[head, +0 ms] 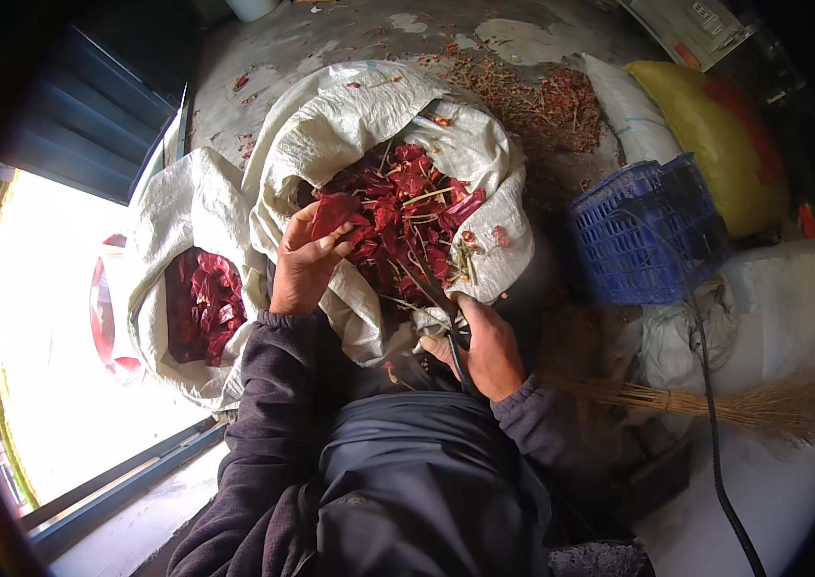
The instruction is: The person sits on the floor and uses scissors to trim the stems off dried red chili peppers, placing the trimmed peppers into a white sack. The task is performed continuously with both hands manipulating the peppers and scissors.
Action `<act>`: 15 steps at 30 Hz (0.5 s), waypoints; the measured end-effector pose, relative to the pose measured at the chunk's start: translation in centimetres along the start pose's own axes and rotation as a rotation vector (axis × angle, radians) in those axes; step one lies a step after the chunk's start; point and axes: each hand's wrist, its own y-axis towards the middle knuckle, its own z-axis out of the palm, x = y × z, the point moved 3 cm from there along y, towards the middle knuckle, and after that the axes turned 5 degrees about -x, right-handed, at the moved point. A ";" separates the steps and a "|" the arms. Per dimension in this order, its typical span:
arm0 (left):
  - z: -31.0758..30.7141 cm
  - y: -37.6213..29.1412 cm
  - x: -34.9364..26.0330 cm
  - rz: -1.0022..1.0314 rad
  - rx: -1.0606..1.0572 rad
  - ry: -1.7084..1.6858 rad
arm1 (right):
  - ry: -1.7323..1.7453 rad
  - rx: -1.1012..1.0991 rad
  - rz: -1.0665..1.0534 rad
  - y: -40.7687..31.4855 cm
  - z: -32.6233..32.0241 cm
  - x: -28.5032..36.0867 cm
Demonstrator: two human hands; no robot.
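My left hand (308, 254) pinches a dried red chili pepper (335, 215) above the near left side of a large white woven sack (350, 101). Inside that sack lies a heap of dried red chilies (407, 187) with pale stems among them. In my right hand (483, 346) is a pair of dark metal scissors (430, 283), its blades pointing up and left over the heap. Cut stems and caps (465, 260) rest on the sack's folded right rim. To the left stands a second white woven sack (191, 187), with deep-red chilies (209, 310) in it.
A blue plastic crate (638, 238) stands at the right, before a full yellow sack (710, 137). A straw broom (725, 400) and a black cable (703, 360) lie nearer. Stem scraps (559, 108) cover the concrete floor behind. At left is a bright doorway (68, 360).
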 end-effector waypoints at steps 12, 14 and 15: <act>-6.4 8.3 2.2 0.084 -0.385 0.886 | 0.020 0.002 0.064 -1.1 -0.2 -1.2; -7.6 10.4 3.2 0.137 -0.215 1.133 | 0.033 -0.006 0.041 -1.0 -0.1 -0.9; -7.4 11.1 4.2 0.229 -0.208 1.339 | 0.030 -0.005 0.038 -1.0 -0.2 -0.9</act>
